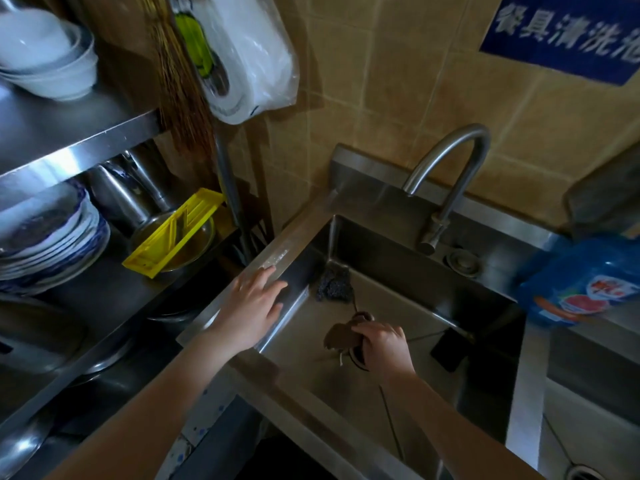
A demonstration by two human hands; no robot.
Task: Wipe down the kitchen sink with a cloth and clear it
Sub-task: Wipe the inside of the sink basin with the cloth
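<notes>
1. sink (294, 233): steel basin, fills centre of view. its left rim runs diagonally away from the person.
2. shelf (79, 140): steel rack left of the sink, holding stacked plates (52, 237) and a yellow grater (173, 233).
3. detergent bottle (581, 282): blue, on the tabletop at the sink's right edge, outside the basin.
4. faucet (460, 150): curved spout at the back. can't tell if water is running.
5. left hand (254, 306): fingers straight, flat on the left rim, holding nothing. looks like bracing.
6. right hand (382, 344): down on the basin floor, fingers curled around the cloth (337, 337). the hands are well apart.
7. cloth: brown, bunched, sticks out left of the fist, right beside the drain (358, 360), which the hand partly hides.
8. scouring pad (332, 284): dark, in the far-left basin corner, ahead and left of the right hand, just below the left hand's fingertips.
9. black item (450, 348): flat on the floor to the right of the right hand. can't tell what it is.
10. judgement: wiping is underway. clearing is not yet done, as the pad and the black item are both in the basin. the free left hand is nearer the pad.
</notes>
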